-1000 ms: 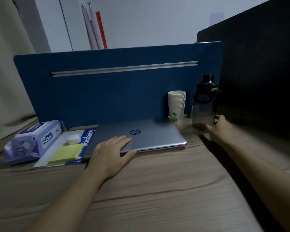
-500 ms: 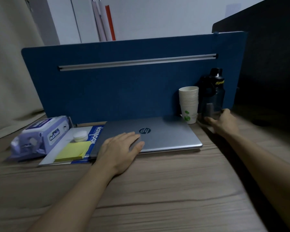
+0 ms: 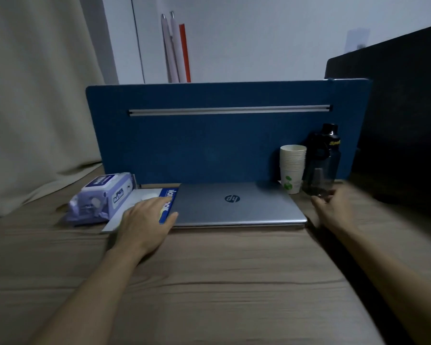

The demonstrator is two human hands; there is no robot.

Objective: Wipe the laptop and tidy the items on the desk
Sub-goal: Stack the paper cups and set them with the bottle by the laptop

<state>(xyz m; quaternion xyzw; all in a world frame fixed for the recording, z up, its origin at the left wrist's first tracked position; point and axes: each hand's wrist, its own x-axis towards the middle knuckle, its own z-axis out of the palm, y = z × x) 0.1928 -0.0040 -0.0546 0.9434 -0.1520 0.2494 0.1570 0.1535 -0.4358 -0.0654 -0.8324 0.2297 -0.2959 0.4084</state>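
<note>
A closed silver laptop [image 3: 237,207] lies flat against the blue divider. My left hand [image 3: 144,222] rests palm down on the blue-and-white notebook [image 3: 168,195] at the laptop's left edge, fingers spread, covering the sticky notes. A purple wet-wipe pack [image 3: 101,197] lies left of the notebook. A stack of paper cups [image 3: 292,168] and a dark water bottle [image 3: 324,160] stand at the laptop's back right corner. My right hand [image 3: 334,207] hovers just in front of the bottle's base, fingers apart, blurred and holding nothing.
The blue divider [image 3: 209,135] closes off the back of the wooden desk [image 3: 209,282]. A black panel [image 3: 403,120] walls the right side. A beige curtain [image 3: 35,95] hangs at the left. Pens [image 3: 174,46] stick up behind the divider.
My left hand slid left off the laptop lid onto the notebook. My right hand let go of the bottle, which now stands by the cups, and drew back a little.
</note>
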